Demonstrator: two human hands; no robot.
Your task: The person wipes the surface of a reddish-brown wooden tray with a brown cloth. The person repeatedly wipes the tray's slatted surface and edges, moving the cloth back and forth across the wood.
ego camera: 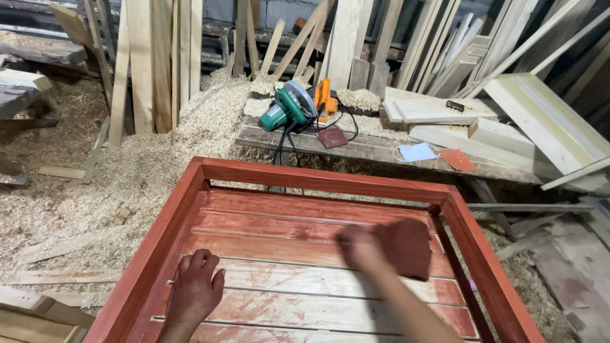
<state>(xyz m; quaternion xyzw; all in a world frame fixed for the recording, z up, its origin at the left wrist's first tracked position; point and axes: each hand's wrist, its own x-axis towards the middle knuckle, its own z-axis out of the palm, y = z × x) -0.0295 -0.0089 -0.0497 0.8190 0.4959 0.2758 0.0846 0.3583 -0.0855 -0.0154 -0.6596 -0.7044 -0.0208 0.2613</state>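
While the left hand (pixel 194 293) lies flat with fingers spread on the slats of the red-stained wooden frame (pixel 318 254), the right hand (pixel 365 249) is blurred, pressing a dark reddish sheet of sandpaper (pixel 403 246) against a slat just beside it; I cannot tell exactly how its fingers grip the sheet. Judging by the surface, the slats near both hands show pale rubbed patches among the red, so the rubbing looks partly done, with the rails and farther slats evenly red. Beyond the hands, a low bench (pixel 356 147) carries a green circular saw (pixel 287 107), an orange power tool (pixel 325 96), another dark sandpaper sheet (pixel 332 136), a pale face mask (pixel 416 152) and an orange square sheet (pixel 457 159). No packages, labels or signs show anywhere
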